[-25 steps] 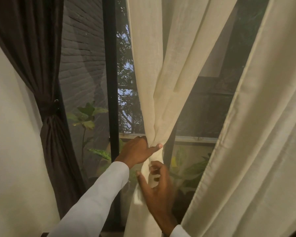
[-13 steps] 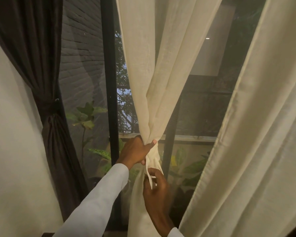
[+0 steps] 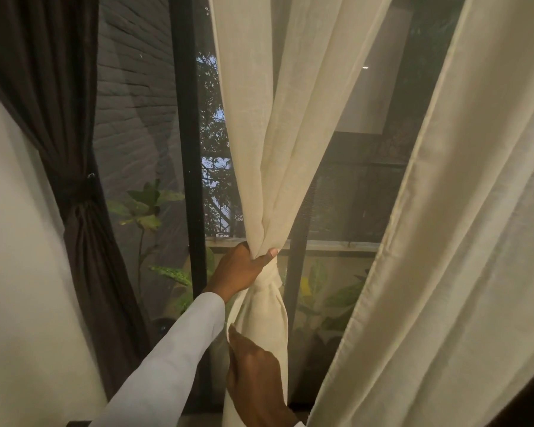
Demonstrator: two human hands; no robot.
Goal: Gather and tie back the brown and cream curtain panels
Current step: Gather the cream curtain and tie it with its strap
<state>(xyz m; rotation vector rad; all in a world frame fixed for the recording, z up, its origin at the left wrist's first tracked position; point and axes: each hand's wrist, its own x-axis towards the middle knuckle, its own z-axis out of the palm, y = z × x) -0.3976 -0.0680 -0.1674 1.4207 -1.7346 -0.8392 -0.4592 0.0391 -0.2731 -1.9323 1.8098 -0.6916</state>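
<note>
Far left, the brown curtain [image 3: 84, 235] hangs against the wall [image 3: 16, 241], already cinched at its waist by a dark band, so that panel looks done. Moving across, dark glass with a black window frame [image 3: 187, 143] and leafy plants [image 3: 145, 208] outside. Now the action: the left hand [image 3: 241, 268], white sleeve [image 3: 173, 359] reaching up, grips the middle cream curtain [image 3: 278, 134] right at its gathered neck, thumb across the front, fingers wrapped behind and clamped on the bunch. Just under that thumb sits a cream tie [image 3: 267, 280] wound around the gather, looking like a knot. Below it, the right hand [image 3: 255, 369] pinches the left edge of the hanging fabric, fingertips curled onto the cloth. Further right, a second cream panel [image 3: 444, 241] hangs loose, untied.

The step looks like dressing the tail below the tie. To do it well, I'd say keep the upper grip firm so the gather can't slip, draw the lower fabric down gently and evenly, and smooth the folds rather than tug, since a hard pull could loosen the knot. Then that right panel waits
</note>
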